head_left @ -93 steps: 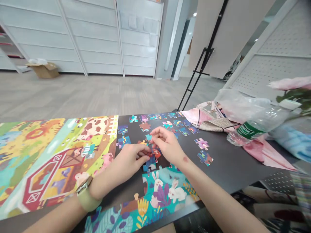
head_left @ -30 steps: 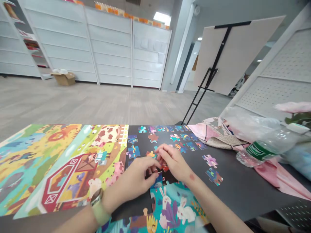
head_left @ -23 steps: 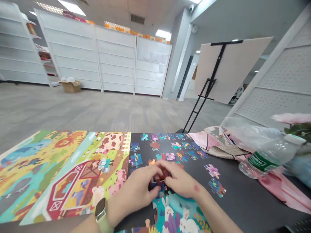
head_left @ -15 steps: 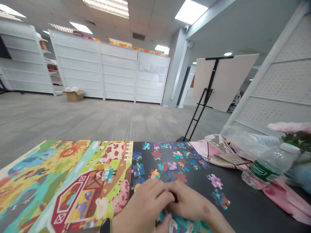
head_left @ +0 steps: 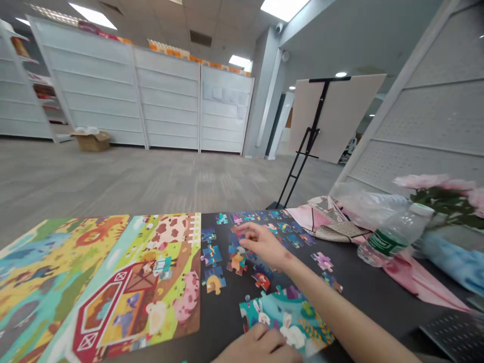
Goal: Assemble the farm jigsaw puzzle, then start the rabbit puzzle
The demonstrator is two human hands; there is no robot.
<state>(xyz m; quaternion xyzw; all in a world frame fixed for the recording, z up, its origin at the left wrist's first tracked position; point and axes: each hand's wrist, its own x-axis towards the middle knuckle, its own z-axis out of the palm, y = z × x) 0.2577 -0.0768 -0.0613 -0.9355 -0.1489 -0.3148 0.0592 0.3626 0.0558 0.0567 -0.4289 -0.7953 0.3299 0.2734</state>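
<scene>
Partly joined jigsaw puzzle [head_left: 280,315] with white rabbits on teal lies at the near edge of the black table. At its lower left edge, my left hand [head_left: 260,345] rests with bent fingers; its fingertips are hidden, so what they grip, if anything, does not show. My right hand [head_left: 262,244] reaches forward over the loose pieces, fingers stretched out and thumb apart, holding nothing visible. Beneath and beside it lie an orange and purple piece [head_left: 237,262], a red and blue piece [head_left: 262,278] and a yellow-orange piece [head_left: 214,281]. A pink-purple piece [head_left: 322,260] lies to the right.
Finished-looking animal picture boards [head_left: 170,287] cover the table's left side. On the right are a plastic bottle [head_left: 395,237], pink cloth [head_left: 419,287], a patterned bag [head_left: 333,222] and pink flowers [head_left: 434,184]. Beyond the table stands a black easel [head_left: 302,156].
My hands were together over the rabbit puzzle. Now the right has moved forward to the loose pieces, while the left has drawn back, uncovering the puzzle. The view has turned slightly right.
</scene>
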